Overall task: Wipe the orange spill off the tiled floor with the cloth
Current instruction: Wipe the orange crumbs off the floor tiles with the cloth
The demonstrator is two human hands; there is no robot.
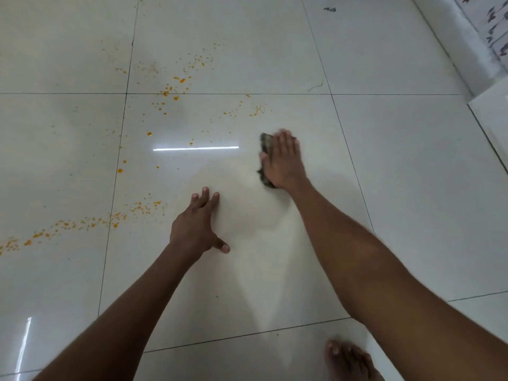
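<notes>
The person is down low over a shiny white tiled floor [398, 166], and the wiping is under way. The right hand [283, 160] lies flat on a dark cloth [265, 149], fingers straight and close together, pressing it down on the middle tile, a bit to the right. Most of the cloth is hidden under the hand; only its left edge peeks out. The hand looks a little blurry, so it is likely sliding. The left hand [196, 224] holds nothing. It rests on the floor nearer to the person, fingers spread apart, and seems to prop the body up. Between the 2 hands the tile shows a pale, smeary patch, which looks like a spot that is wiped already. The orange spill [167, 92] is far from gone. Drops lie at the far side, across the tile line, with a few more just past the cloth. A long trail of orange drops [82, 222] runs off to the near left. A bare foot [349, 358] shows at the near right. I think the next move is to push the cloth away and to the left, over the closest drops, pressing hard enough to lift them and not just smear them.
</notes>
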